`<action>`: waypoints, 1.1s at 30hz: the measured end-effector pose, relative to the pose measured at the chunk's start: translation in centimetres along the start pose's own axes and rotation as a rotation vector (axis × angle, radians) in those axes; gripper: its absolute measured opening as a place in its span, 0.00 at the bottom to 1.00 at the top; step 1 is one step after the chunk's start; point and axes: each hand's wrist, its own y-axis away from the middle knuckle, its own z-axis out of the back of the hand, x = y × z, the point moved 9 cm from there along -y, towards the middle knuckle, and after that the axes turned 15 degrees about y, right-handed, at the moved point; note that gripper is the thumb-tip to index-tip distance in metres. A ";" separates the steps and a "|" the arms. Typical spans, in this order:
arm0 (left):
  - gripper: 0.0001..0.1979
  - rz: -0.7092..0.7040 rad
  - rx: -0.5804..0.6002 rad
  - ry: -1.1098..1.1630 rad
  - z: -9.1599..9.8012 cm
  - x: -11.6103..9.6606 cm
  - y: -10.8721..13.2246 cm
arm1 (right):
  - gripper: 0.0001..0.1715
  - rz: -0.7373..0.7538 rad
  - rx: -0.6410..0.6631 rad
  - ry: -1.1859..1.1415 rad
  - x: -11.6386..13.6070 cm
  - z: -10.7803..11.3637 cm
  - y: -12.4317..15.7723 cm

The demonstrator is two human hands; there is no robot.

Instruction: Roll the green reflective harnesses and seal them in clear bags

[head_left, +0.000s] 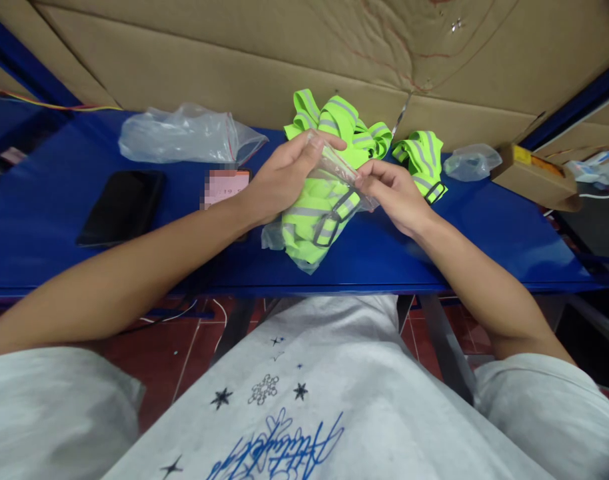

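A clear plastic bag (294, 250) holding a folded neon-yellow reflective strap (312, 220) with grey stripes and a black buckle rests on the blue table (484, 233). My left hand (279, 177) pinches the bag's top edge from the left. My right hand (392, 193) pinches the same edge from the right. Both hands are closed on the bag's mouth. Behind them lies a loose pile of neon-yellow straps (334, 120), and one more folded strap (422, 160) lies to the right.
A heap of empty clear bags (184, 133) lies at the back left, a black phone (122, 207) and a pink card (227, 187) nearer. A small crumpled bag (472, 162) and a cardboard box (534, 177) sit right. Cardboard sheets (234, 60) wall the back.
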 end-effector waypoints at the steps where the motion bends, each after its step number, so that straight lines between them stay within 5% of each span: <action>1: 0.22 -0.005 0.008 -0.010 -0.1 0.0 0.0 | 0.18 0.004 -0.003 0.010 0.0 0.0 0.0; 14: 0.21 0.018 0.167 0.064 -1.9 0.2 0.5 | 0.22 0.086 0.010 0.083 0.8 -0.4 0.5; 33: 0.26 0.002 0.170 -0.186 -2.1 0.5 0.8 | 0.17 0.223 0.061 0.137 0.2 -1.0 0.1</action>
